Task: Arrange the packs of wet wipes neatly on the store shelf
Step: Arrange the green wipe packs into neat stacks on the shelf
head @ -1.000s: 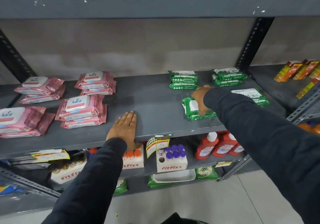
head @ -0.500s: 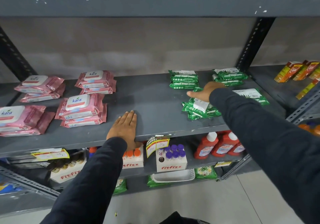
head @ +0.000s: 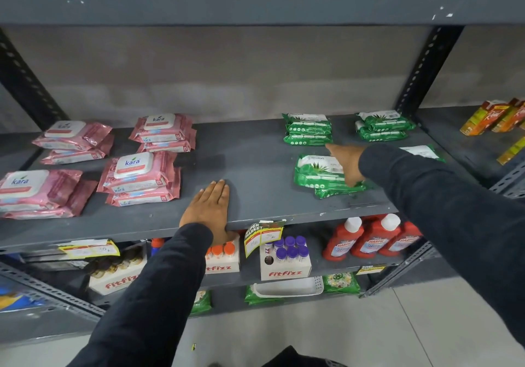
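Green wipes: I count four spots of them on the right half of the grey shelf [head: 255, 168]. Back left green stack [head: 308, 129] looks like two or three packs, back right green stack [head: 382, 125] about the same. Front green stack [head: 318, 175] is messy, the bottom pack pokes out toward the front edge. One more green pack [head: 423, 152] is mostly behind my sleeve, so no count there.

Pink Kara wipes: four stacks on the left half, two packs each as far as I can see. Back left pink stack [head: 74, 142], back middle pink stack [head: 164, 132], front middle pink stack [head: 139, 178], and the front left pink stack [head: 39, 193], which is cut off by the frame edge.

Right hand [head: 348, 162]: reaching in across the front green stack, palm lying on its right end, index finger pointing toward the back left green stack, thumb down against the front side of the pack. Fingers are spread, not wrapped round anything I can see.

Left hand [head: 210, 206]: flat, palm down on bare shelf near the front edge, fingers straight and together, thumb hooked over the lip. Holding nothing.

Lower shelf: three red Harpic bottles [head: 369, 239], three Fitfizz boxes, the clearest being the one with purple caps [head: 285, 260]. My left sleeve covers part of the others.

Hard to read: price tag [head: 262, 234] writing on the shelf lip, and the orange cartons [head: 494, 116] far right, too blurry to count.
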A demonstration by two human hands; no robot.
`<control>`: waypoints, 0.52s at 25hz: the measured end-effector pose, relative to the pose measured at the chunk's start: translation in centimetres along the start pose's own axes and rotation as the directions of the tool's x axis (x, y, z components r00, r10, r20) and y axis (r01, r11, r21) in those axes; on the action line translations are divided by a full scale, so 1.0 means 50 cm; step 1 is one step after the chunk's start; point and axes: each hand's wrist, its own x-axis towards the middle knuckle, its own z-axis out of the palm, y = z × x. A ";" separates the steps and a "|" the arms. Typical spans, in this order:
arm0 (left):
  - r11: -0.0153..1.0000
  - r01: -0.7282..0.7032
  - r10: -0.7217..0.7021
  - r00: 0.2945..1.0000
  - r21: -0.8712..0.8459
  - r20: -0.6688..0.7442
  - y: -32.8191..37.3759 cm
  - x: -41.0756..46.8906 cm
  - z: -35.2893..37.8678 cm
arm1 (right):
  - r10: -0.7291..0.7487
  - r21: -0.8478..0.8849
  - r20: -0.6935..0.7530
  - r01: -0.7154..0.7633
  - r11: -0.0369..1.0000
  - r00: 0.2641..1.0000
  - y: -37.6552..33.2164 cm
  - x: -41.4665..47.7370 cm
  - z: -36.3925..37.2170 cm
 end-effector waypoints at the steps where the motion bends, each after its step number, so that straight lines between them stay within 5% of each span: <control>1: 1.000 -0.002 0.002 1.000 -0.001 -0.002 0.000 0.000 0.000 | -0.019 -0.051 -0.006 0.019 0.999 1.000 0.009 0.001 0.003; 5: 1.000 -0.003 0.003 1.000 0.002 -0.005 -0.001 -0.001 -0.001 | -0.086 -0.171 -0.050 0.076 0.982 0.995 0.030 0.004 0.017; 13: 1.000 -0.003 0.003 1.000 -0.002 -0.003 0.000 -0.002 0.000 | -0.136 -0.071 -0.107 0.129 0.989 0.985 0.045 0.027 0.035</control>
